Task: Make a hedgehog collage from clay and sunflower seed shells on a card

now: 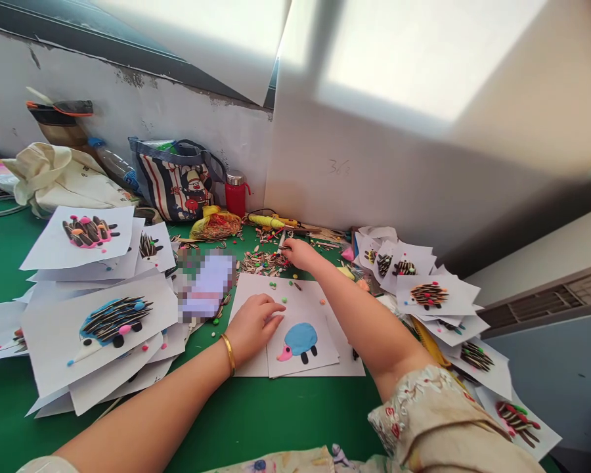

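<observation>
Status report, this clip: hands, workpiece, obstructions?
Left hand resting on white paper; right hand at scattered dark striped seeds, grip unclear. Flat blue clay hedgehog, pink snout, uncovered, no seeds attached. Small green clay balls loose nearby.

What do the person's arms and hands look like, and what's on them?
Both the left hand and right hand are gloveless. A shiny gold bangle circles the left wrist. The right sleeve is beige, with a pale, lacy, red-patterned edge; only a pale bit of left sleeve shows.

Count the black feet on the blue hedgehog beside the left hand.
2: the front foot, nearer the pink snout, and the rear foot behind it, both below the blue body. No others show.
</observation>
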`<state>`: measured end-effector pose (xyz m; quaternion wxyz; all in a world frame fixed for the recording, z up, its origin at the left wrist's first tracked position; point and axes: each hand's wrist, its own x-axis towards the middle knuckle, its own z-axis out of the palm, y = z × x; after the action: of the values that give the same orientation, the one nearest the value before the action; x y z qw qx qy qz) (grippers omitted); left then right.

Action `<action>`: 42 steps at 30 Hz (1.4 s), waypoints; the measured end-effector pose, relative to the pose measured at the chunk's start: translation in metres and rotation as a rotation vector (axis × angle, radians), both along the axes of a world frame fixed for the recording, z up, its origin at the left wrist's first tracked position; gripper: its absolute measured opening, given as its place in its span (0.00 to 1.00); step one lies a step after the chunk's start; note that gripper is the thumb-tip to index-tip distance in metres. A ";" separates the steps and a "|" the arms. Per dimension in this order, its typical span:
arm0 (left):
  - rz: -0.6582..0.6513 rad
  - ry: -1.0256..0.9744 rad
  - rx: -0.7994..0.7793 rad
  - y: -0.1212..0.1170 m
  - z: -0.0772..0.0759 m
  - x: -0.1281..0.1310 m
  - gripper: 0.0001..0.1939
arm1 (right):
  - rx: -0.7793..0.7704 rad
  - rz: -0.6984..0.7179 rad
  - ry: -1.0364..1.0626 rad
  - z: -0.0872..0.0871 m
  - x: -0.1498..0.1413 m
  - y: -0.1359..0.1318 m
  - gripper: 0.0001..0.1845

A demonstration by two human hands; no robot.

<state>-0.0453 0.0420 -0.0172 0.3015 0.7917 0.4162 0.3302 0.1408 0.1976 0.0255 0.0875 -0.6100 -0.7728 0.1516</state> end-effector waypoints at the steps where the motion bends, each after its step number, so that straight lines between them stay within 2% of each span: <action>1: 0.031 -0.084 -0.009 0.000 0.003 0.000 0.11 | 0.001 -0.006 0.015 0.005 0.000 0.000 0.10; 4: 0.140 -0.454 -0.124 -0.001 0.011 -0.001 0.12 | -0.012 0.001 0.070 0.022 -0.005 -0.006 0.12; 6: 0.203 -0.800 -0.353 0.000 0.016 0.000 0.13 | -0.037 0.039 0.111 0.032 -0.014 -0.015 0.13; 8: 0.255 -1.164 -0.668 0.003 0.021 -0.001 0.15 | -0.069 0.106 0.145 0.038 -0.027 -0.029 0.11; 10: 0.291 -1.403 -0.929 0.006 0.024 -0.002 0.18 | -0.109 0.212 0.171 0.043 -0.042 -0.045 0.08; 13: 0.247 -1.580 -1.104 0.009 0.027 -0.005 0.23 | -0.154 0.463 0.131 0.049 -0.061 -0.069 0.07; 15: 0.213 -1.648 -1.130 0.010 0.028 -0.007 0.23 | -0.174 0.537 0.090 0.055 -0.067 -0.081 0.11; 17: 0.212 -1.707 -1.125 0.011 0.027 -0.008 0.22 | -0.223 0.553 0.087 0.063 -0.070 -0.088 0.13; 20: 0.239 -1.745 -1.111 0.012 0.026 -0.008 0.19 | -0.273 0.534 0.132 0.075 -0.067 -0.092 0.13; 22: 0.262 -1.746 -1.107 0.012 0.026 -0.009 0.18 | -0.306 0.519 0.183 0.081 -0.063 -0.092 0.16; 26: 0.269 -1.738 -1.116 0.011 0.025 -0.009 0.16 | -0.352 0.464 0.296 0.085 -0.058 -0.094 0.19; 31: 0.218 -1.695 -1.094 0.011 0.023 -0.008 0.13 | -0.323 0.468 0.346 0.080 -0.060 -0.097 0.13; 36: 0.256 -1.687 -1.118 0.014 0.019 -0.007 0.12 | -0.092 0.589 0.249 0.066 -0.076 -0.110 0.08; 38: 0.254 -1.696 -1.111 0.014 0.018 -0.007 0.12 | -0.047 0.600 0.239 0.060 -0.079 -0.110 0.06; 40: 0.247 -1.700 -1.124 0.013 0.019 -0.007 0.11 | -0.040 0.555 0.269 0.054 -0.073 -0.100 0.09; 42: 0.263 -1.687 -1.182 0.012 0.019 -0.007 0.12 | -0.008 0.375 0.274 0.048 -0.057 -0.080 0.12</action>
<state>-0.0524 0.0540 0.0020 0.7965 -0.0223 0.2486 0.5507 0.0835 0.1173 0.0739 0.1594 -0.4299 -0.8529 0.2497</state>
